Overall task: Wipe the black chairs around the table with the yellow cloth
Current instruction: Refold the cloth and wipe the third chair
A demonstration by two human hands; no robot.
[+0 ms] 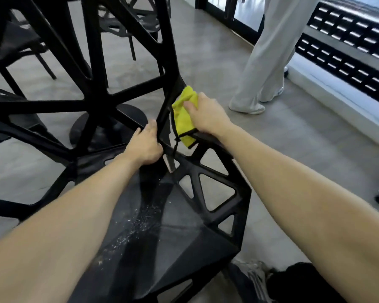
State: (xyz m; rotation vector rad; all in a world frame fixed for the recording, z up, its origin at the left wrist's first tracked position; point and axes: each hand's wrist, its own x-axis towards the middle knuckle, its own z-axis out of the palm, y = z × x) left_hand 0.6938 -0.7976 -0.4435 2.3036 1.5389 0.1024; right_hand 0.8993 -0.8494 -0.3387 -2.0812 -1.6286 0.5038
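A black chair [206,193] with triangular cut-outs fills the lower middle of the head view; its seat carries pale dust specks. My left hand [146,144] grips a black strut where the chair's back meets the seat. My right hand [206,114] holds a bunched yellow cloth [184,114] with a black edge and presses it against the right edge of the chair's back. More black chairs [123,25] stand at the top left around a table, whose round base [109,125] rests on the floor.
A person in light grey trousers [263,62] and pale shoes stands on the grey floor to the upper right. A black slatted wall panel [348,47] above a white ledge runs along the right. My own shoe [256,278] shows at the bottom.
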